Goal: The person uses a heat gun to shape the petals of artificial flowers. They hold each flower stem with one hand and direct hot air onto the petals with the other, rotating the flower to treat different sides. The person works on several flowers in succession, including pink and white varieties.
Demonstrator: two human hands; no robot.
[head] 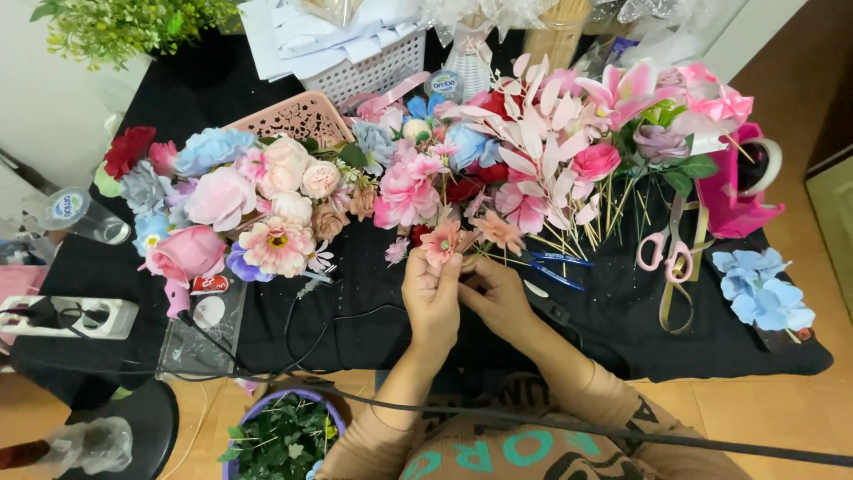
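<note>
Holding one small salmon-pink fabric daisy [442, 242] above the black-clothed table [373, 311]: left hand [433, 298] pinches its stem, right hand [499, 298] fingers curl beside. Step, likely: stem preparation. Next move calls for steady grip.

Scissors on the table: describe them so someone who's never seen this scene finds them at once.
Start at the black-covered table and go to its right side, past the heap of artificial flowers. Just right of the bare flower stems, and left of the loose blue hydrangea blossoms, lie the scissors. They alone have pink loop handles, pointing toward the person, blades toward the flowers.
</note>
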